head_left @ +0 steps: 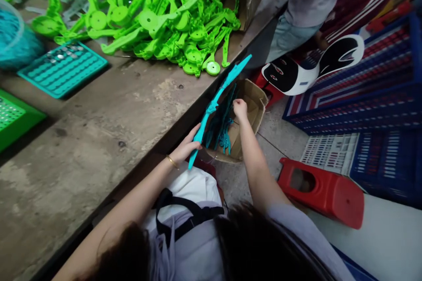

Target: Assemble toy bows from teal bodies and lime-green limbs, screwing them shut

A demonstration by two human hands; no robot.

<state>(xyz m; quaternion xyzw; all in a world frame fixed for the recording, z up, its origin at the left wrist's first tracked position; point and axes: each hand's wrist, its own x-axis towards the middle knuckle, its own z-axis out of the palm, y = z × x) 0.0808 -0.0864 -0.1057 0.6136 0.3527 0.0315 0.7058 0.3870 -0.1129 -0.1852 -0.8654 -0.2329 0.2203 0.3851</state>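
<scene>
My left hand (188,145) is closed around the lower part of a long, thin turquoise plastic piece (212,106). The piece slants up and away along the table edge. My right hand (240,109) is over an open cardboard box (259,105), its fingers curled together. Whatever they may hold is hidden from me. Inside the box, darker teal plastic parts (224,136) lean against the side nearest the table.
A heap of bright green plastic parts (148,22) covers the far end of the wooden table (132,118). Nearby are a turquoise tray (62,70) with small metal pieces and a green tray (16,118). To the right are a red stool (325,193), blue crates (382,149) and another person (310,4).
</scene>
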